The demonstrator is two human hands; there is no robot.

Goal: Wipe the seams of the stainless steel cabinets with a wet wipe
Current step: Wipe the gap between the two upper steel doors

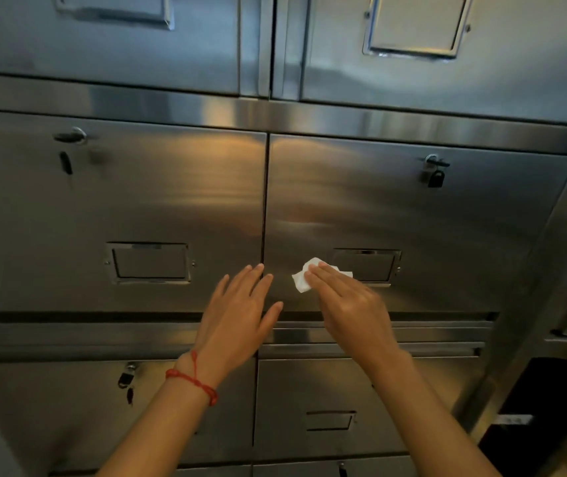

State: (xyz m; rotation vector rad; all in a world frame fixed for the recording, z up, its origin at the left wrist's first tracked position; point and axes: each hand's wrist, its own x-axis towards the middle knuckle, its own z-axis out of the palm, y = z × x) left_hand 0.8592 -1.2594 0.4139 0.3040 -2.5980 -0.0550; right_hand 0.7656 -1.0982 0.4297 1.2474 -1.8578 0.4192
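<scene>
Stainless steel cabinets fill the view, with a dark vertical seam (264,208) running between the left door (137,208) and the right door (412,215). My right hand (347,304) presses a crumpled white wet wipe (301,278) flat against the right door, a little right of the seam and beside a recessed handle (366,268). My left hand (240,318), with a red string on its wrist, lies with straight fingers over the seam's lower end, fingertips on the left door's edge.
A small black padlock (435,177) hangs at the right door's top corner. The left door has a hasp (70,136) and a recessed handle (149,263). Lower drawers carry another padlock (125,378). A horizontal seam (103,316) runs under both doors. A dark unit (550,407) stands at the right.
</scene>
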